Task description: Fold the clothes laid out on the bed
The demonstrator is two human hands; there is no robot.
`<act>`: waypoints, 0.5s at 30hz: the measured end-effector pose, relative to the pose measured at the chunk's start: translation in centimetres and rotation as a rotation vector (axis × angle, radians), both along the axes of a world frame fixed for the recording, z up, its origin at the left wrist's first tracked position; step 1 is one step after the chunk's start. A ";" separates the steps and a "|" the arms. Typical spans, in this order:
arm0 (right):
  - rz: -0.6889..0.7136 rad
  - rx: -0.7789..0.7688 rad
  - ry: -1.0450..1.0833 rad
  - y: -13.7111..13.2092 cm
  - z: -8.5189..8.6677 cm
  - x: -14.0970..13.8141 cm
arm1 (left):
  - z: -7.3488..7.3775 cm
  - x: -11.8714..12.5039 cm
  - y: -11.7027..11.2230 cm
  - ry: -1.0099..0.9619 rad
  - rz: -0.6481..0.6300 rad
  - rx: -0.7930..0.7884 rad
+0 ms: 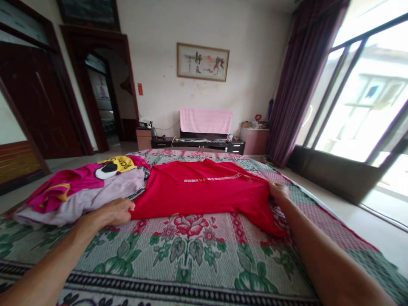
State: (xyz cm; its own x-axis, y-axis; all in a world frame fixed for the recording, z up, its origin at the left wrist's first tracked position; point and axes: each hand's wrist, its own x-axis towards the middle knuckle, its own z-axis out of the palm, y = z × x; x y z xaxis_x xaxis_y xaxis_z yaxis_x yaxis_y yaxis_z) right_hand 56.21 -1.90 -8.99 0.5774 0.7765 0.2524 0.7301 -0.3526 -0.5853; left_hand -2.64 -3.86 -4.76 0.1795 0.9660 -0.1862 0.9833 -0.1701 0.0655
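A red T-shirt (197, 191) with a line of pale printed characters lies stretched sideways in front of me. My left hand (119, 211) is closed on its near left corner, at the hem end. At the other end, my right hand (279, 192) grips the shirt near the shoulder; its fingertips are partly hidden by the cloth. One sleeve hangs toward me below the right hand. Just beyond my left hand lies a heap of clothes, with a pale pinkish garment (105, 193) and a magenta one (73, 182) with yellow patches.
A flowered green, red and white cover (191, 259) spreads beneath the clothes. Beyond its far edge stand a low black cabinet (162, 144) and a screen draped with a pink cloth (205, 121). A purple curtain (293, 85) and windows are on the right, doorways on the left.
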 end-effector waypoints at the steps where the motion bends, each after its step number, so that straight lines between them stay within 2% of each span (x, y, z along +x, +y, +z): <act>1: -0.033 0.025 0.023 -0.1 0.0 -0.3 | -0.1 -0.2 0.1 -0.002 -0.001 -0.003; 3: -0.126 0.078 0.044 -0.2 0.0 -1.0 | -0.3 -0.3 0.3 -0.003 -0.001 -0.015; 10: -0.056 0.047 0.062 -1.8 1.2 -3.5 | 0.6 0.5 -0.5 -0.030 0.034 -0.026; 12: 0.043 0.064 0.002 -2.7 2.0 -4.4 | 0.7 0.6 -0.6 -0.044 0.043 -0.040; 15: 0.369 0.043 -0.063 -4.1 3.4 -5.9 | 0.3 0.3 -0.3 -0.058 0.014 -0.051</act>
